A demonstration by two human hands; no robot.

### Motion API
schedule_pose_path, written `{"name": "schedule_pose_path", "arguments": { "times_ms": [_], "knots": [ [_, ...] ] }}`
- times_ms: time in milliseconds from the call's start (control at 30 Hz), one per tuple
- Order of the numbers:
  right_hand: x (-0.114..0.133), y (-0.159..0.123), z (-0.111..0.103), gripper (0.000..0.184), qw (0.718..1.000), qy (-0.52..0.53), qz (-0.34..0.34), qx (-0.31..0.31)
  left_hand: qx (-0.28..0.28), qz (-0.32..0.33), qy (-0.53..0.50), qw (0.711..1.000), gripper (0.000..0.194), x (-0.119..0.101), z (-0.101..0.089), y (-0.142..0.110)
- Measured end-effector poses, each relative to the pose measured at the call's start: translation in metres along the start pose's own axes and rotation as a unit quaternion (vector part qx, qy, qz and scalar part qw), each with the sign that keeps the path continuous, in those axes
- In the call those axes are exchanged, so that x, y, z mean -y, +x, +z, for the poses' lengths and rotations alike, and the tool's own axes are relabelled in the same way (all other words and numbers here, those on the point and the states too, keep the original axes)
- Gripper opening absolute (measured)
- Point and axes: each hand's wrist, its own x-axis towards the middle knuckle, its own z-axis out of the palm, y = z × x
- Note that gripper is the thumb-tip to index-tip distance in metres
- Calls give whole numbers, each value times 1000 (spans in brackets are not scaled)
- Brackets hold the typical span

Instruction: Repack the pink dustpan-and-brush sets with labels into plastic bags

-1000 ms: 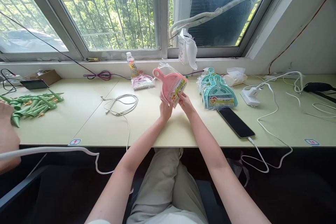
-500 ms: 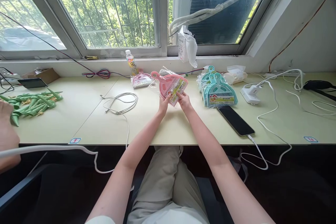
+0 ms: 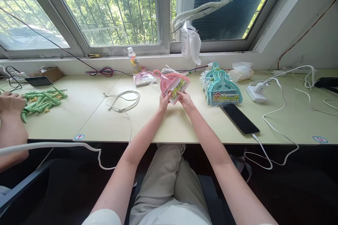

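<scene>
A pink mini dustpan and brush set [image 3: 173, 82] in clear plastic wrap is held tilted over the desk, its printed label facing me. My left hand [image 3: 164, 100] grips its lower left edge. On its lower right edge, my right hand [image 3: 185, 99] is closed with the thumb over the front. Another wrapped pink dustpan set [image 3: 144, 77] lies behind, to the left. To the right, several wrapped teal dustpan sets [image 3: 224, 89] sit in a group.
A phone [image 3: 240, 119] with a charging cable lies at right, near a white power adapter [image 3: 256, 93]. A coiled cable [image 3: 124, 100] and a bottle [image 3: 134, 60] are left of centre. Another person's hand [image 3: 12, 102] is beside green okra-like pods [image 3: 43, 100] at far left.
The view has shifted slightly, moving the scene a little right and up. My hands keep hold of the pink set. The other person's hand has come further into view by the green pods.
</scene>
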Motion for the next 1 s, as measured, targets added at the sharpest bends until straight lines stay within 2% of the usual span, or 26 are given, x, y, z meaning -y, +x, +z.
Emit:
{"name": "schedule_pose_path", "arguments": {
  "times_ms": [133,233,367,433,500,600,700,900,1000],
  "knots": [
    [7,0,-3,15,999,-20,28,26,26,24,-6,999,55,-6,-1,-3],
    [6,0,-3,20,999,-9,18,34,48,19,38,998,54,-11,-1,-6],
    [1,2,-4,24,1000,18,-1,-2,137,-73,110,982,53,-10,-1,-10],
    [0,4,-5,22,1000,14,4,-13,183,-121,107,970,56,-7,0,-10],
    [1,6,-5,22,1000,20,-9,-14,200,-128,82,968,56,-7,1,-7],
    [1,8,-4,25,998,46,-41,-23,152,-81,56,983,51,-12,-2,-1],
    [-2,8,-2,24,997,56,-45,-23,101,-49,61,992,44,-18,-7,5],
    [-7,6,-2,27,999,27,-32,-7,63,-34,100,992,35,-21,-9,5],
    [-6,7,-3,26,999,25,-21,-16,66,-31,123,990,35,-19,-7,3]
  ]
}}
